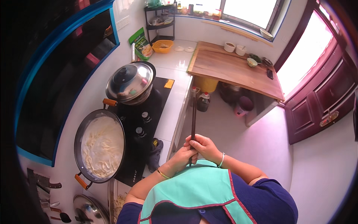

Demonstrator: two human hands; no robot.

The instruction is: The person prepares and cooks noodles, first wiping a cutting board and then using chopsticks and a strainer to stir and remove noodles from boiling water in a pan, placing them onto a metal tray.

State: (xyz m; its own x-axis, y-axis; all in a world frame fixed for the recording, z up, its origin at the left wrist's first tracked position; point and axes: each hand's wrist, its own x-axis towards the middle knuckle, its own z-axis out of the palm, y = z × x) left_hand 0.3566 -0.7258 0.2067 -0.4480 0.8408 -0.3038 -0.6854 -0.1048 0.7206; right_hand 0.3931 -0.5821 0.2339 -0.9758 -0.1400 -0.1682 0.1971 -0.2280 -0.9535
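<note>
A pair of long dark chopsticks [194,115] stands nearly upright in front of my apron. My left hand [182,156] is closed around their lower part. Just above it, the fingers of my right hand [205,145] pinch the same chopsticks, and the two hands touch. To the left, a wide two-handled pan [77,140] sits on the black cooktop [136,164]. Pale noodles [99,145] lie in its white, foamy liquid. Behind it is a second pan under a domed metal lid [126,80].
A dark cloth [154,155] lies by the cooktop's right edge. Bowls [240,50] stand on the wooden counter [231,72], with a dark bottle [203,102] and a bucket [244,104] below. Knives [46,182] hang at the lower left, near another metal lid [89,209].
</note>
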